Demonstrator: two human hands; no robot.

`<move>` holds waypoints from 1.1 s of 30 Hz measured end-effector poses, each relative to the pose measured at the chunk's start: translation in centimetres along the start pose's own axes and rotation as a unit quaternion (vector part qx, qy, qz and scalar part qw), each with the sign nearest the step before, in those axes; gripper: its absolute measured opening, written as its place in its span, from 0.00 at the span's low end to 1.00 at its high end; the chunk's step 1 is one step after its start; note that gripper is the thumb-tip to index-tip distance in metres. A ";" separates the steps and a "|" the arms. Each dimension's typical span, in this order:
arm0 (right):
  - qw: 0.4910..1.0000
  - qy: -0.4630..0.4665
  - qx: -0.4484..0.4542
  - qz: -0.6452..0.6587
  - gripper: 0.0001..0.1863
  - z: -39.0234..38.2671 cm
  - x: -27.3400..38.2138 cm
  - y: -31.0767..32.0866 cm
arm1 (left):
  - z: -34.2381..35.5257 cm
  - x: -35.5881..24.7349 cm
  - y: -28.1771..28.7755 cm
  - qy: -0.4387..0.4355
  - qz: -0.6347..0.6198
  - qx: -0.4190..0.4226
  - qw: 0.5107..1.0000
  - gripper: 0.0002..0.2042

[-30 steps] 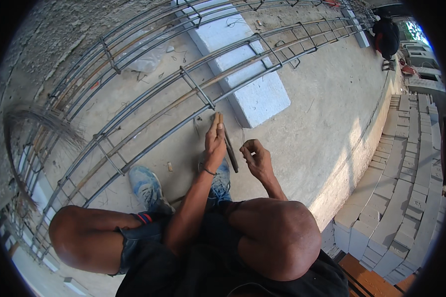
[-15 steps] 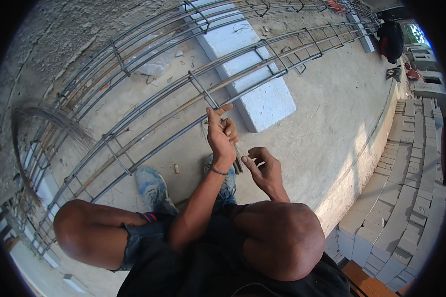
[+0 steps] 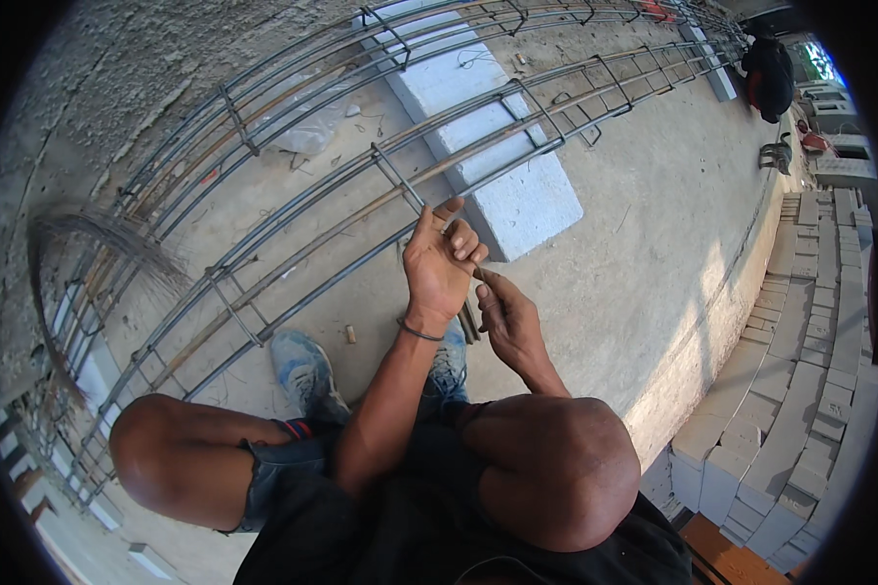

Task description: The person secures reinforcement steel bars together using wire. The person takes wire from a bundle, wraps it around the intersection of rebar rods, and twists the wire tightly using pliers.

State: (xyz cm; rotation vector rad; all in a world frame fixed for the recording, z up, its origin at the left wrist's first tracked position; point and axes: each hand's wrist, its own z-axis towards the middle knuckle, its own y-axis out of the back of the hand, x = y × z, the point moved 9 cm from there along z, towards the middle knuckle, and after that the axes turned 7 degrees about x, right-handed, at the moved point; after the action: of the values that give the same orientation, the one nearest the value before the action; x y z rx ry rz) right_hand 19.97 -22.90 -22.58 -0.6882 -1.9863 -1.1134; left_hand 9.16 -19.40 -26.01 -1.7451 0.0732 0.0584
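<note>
I squat over a long rebar cage (image 3: 293,219) lying on a concrete floor. My left hand (image 3: 437,265), with a thin bracelet on the wrist, is raised against a stirrup (image 3: 400,180) of the cage. Its fingers curl around a thin dark rod-like piece (image 3: 468,324) whose end sticks out below the palm. My right hand (image 3: 509,320) sits just below and to the right, its fingertips pinched together at the left hand's fingers. What they pinch is too thin to make out. My blue shoes (image 3: 307,366) stand under the hands.
A white block (image 3: 527,200) lies under the cage, with a crumpled plastic bag (image 3: 307,127) beside it. A coil of wire (image 3: 93,253) lies at the left. To the right the slab ends at a ledge (image 3: 693,370), with stacked pale bricks (image 3: 810,390) beyond. A dark bag (image 3: 766,68) hangs far right.
My left hand has lifted from pointing down at the bar to a raised, curled grip by the stirrup. My right hand has closed in until its fingertips meet the left hand.
</note>
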 end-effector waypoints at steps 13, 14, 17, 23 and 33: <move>0.987 -0.044 0.065 0.143 0.16 0.2 -1.4 -1.5 | -0.2 -1.6 1.7 -0.072 0.062 -0.038 0.995 0.18; 0.987 -0.045 0.064 0.142 0.16 0.4 -1.7 -1.7 | -0.2 -1.5 1.6 -0.074 0.074 -0.047 0.993 0.19; 0.999 0.044 0.006 0.031 0.14 0.8 0.0 -0.8 | -0.4 -1.6 0.2 -0.098 0.039 -0.025 0.994 0.21; 0.973 -0.051 0.045 0.222 0.11 1.5 -0.4 0.2 | -0.8 -2.2 -1.4 -0.064 0.413 -0.021 0.908 0.12; 0.982 0.009 0.073 0.172 0.10 1.9 0.1 -0.5 | -1.2 -3.5 -1.6 -0.067 0.390 -0.061 0.917 0.21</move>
State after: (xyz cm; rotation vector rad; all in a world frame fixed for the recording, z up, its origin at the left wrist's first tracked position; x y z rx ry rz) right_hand 18.86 -21.44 -23.38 -0.8989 -1.8252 -0.7578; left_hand 5.76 -20.22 -23.93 -1.7322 0.6752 0.7788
